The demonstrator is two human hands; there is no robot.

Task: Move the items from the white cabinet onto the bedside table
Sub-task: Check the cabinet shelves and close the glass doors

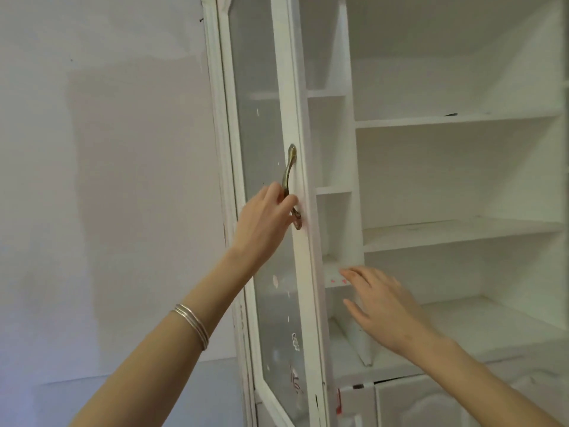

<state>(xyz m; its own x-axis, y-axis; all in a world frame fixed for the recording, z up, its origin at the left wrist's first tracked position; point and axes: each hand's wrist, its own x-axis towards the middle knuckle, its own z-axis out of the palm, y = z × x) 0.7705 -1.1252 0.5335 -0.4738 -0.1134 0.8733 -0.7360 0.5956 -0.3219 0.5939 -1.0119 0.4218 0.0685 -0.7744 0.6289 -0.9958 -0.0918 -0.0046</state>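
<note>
Right hand point(388, 306) hung open-fingered, holding nothing, before the cabinet point(462, 120) shelves; left hand point(261, 217), bangles point(192, 326) at the wrist, curled its fingers point(290, 200) around the door point(303, 272) handle point(288, 171)

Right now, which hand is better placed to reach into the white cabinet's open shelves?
Right. The right hand is open before the white cabinet shelves; the left hand grips the curved brass door handle.
</note>
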